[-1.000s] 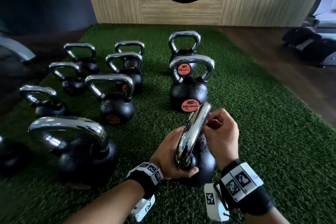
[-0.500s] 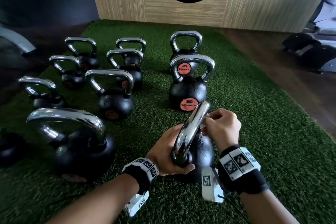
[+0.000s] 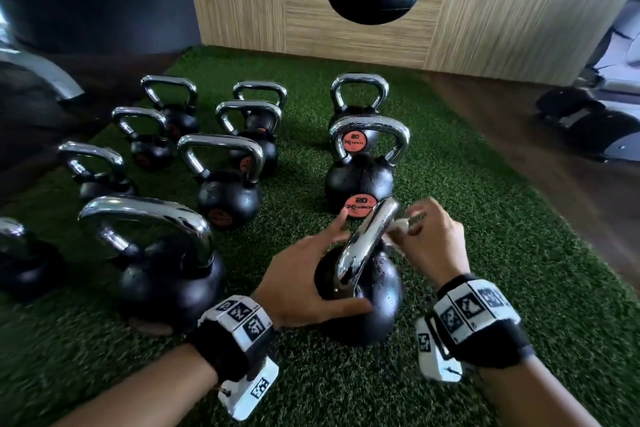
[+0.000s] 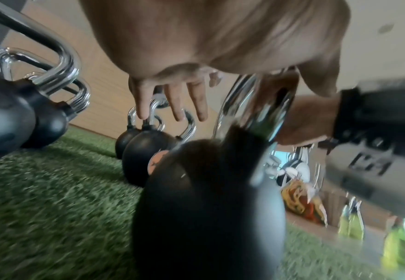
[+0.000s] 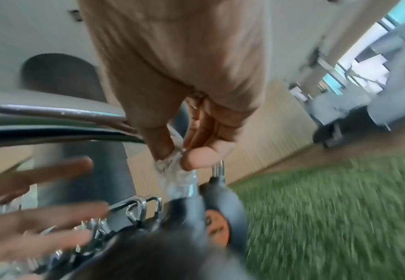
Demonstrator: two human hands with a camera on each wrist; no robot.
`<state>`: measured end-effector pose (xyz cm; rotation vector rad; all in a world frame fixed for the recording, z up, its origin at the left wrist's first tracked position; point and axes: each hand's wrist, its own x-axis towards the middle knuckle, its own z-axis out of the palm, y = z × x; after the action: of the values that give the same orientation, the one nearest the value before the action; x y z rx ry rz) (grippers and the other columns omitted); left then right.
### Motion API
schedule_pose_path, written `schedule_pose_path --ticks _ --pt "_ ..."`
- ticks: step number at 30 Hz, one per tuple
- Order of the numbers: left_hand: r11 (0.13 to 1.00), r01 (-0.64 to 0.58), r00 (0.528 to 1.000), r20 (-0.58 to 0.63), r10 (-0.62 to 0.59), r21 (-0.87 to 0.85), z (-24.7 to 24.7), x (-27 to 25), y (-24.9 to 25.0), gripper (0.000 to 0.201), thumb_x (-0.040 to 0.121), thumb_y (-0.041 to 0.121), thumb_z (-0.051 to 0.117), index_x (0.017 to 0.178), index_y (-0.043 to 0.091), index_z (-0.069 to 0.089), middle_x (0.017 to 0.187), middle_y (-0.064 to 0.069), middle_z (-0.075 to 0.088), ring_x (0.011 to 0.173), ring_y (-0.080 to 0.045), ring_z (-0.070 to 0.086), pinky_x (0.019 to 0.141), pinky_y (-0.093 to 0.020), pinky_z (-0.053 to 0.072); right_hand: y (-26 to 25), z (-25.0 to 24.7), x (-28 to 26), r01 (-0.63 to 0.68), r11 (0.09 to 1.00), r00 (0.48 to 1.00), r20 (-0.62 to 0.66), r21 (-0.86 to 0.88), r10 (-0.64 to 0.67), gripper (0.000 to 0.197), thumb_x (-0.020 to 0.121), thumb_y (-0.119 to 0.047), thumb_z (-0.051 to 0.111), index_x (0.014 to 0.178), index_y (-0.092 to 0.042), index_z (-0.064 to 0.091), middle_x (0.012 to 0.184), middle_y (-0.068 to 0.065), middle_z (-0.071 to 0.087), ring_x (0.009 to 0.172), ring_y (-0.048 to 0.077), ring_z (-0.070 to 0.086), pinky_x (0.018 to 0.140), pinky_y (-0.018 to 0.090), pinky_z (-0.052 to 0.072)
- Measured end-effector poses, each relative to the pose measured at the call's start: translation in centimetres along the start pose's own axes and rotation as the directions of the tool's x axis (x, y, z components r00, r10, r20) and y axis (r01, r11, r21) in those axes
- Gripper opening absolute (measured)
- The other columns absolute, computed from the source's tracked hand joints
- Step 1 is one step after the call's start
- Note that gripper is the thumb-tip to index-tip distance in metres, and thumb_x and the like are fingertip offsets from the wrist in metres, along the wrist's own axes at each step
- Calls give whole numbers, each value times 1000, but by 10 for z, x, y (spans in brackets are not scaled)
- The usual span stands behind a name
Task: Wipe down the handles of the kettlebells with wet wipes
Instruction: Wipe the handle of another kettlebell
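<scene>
Right hand (image 3: pixel 427 246) pinches wet wipe (image 5: pixel 172 170); left hand (image 3: pixel 304 274) splayed.

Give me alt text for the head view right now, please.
On green turf, a right hand pinches a wet wipe against the chrome handle of the nearest kettlebell, while the left hand, fingers spread, rests on its black body. More chrome-handled kettlebells stand behind and to the left.

Black round kettlebell (image 3: pixel 360 298) with chrome handle (image 3: pixel 367 246), upright on green turf (image 3: pixel 519 253), nearest of the bunch. Crumpled white wet wipe (image 5: pixel 172 176) pinched against the handle's upper right side, pretty blurry.
</scene>
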<state>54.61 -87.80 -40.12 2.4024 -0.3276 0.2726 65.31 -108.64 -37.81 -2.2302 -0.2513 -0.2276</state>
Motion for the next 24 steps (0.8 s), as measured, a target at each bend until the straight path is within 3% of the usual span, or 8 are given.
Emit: schedule_pose_path --ticks 3,5,7,10,14,17,21,24 --pt "998 66 994 -91 -65 13 -2 4 24 118 69 81 68 159 45 1 140 25 58 123 5 57 108 -22 41 -15 -23 12 289 944 952 150 -160 -266 55 89 -6 72 139 -20 55 75 -2 72 50 -11 57 45 5 43" --pt "993 115 989 -100 -112 23 0 11 36 102 71 53 71 154 51 13 109 21 72 95 2 69 93 -26 57 -25 -29 20 417 866 897 278 -275 -344 61 86 -2 73 140 -25 59 93 1 77 57 -19 55 53 -2 41" --pt "989 145 985 -97 -144 12 3 14 44 93 68 32 67 149 55 26 86 18 72 74 -1 68 75 -30 62 -32 -29 22 403 861 900 308 -311 -310 51 87 -11 72 133 -32 64 105 -3 76 70 -13 59 65 3 46" --pt "979 203 975 -98 -200 23 3 15 47 96 65 26 67 146 59 27 91 19 71 75 -2 67 71 -24 58 -37 -26 15 339 877 929 266 -341 -256 41 88 -16 69 125 -32 67 103 -1 76 81 11 68 77 24 56" --pt "968 248 969 9 -248 32 -9 25 38 94 63 27 63 141 65 27 111 22 67 93 -7 66 75 -23 52 -42 -31 4 321 857 942 232 -403 -243 30 85 -12 70 111 -28 72 88 -4 74 71 11 65 68 20 51" --pt "974 205 958 185 -220 99 -29 44 24 89 69 22 65 137 69 32 101 31 60 76 5 58 58 -9 41 -42 -45 -9 243 863 965 205 -443 -166 35 84 -10 65 113 -27 72 89 -4 73 70 12 62 69 24 55" --pt "978 146 932 312 -187 149 -48 68 22 81 74 15 69 136 61 47 132 15 57 113 -10 60 97 -28 51 -46 -59 -33 150 859 974 225 -490 -41 18 82 -14 65 98 -20 72 85 -4 70 70 12 60 62 19 45" --pt "977 79 912 382 -151 200 -50 76 20 77 78 18 70 142 54 46 142 8 57 124 -18 59 103 -31 49 -50 -63 -47 112 854 980 200 -509 -9 12 80 -12 66 85 -23 65 71 -9 61 64 11 59 50 11 33"
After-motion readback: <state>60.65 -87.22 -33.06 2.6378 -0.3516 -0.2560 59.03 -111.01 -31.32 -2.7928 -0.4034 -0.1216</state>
